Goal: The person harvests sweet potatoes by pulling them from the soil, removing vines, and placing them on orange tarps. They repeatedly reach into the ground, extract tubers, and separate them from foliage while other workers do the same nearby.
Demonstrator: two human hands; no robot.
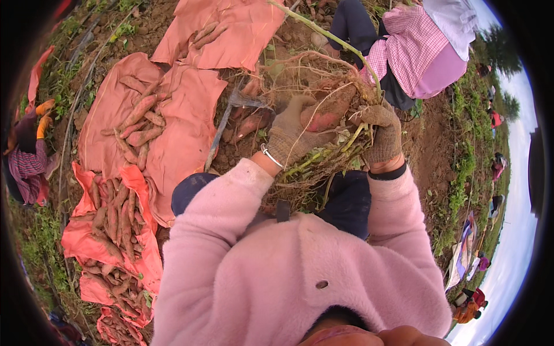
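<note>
My left hand (295, 132), in a soiled knit glove, grips a large soil-coated sweet potato (326, 116) with reddish skin. The root still hangs in a tangle of thin roots beneath a sweet potato vine (342, 43). On the right side, my right hand (384, 129), gloved too, is closed around the crown of that vine, where the stems meet. More stems and fibrous roots (298, 184) trail below both hands, over my lap. Loose sweet potatoes (251, 125) lie on the soil just left of my left hand.
Beside them lies what seems a hand hoe (223, 125). Red sacks (186, 116) spread at left carry several sweet potatoes (140, 116); opened sacks (149, 229) lower down hold more. A person in pink checks (415, 52) crouches ahead right; another with orange gloves (30, 160) is far left.
</note>
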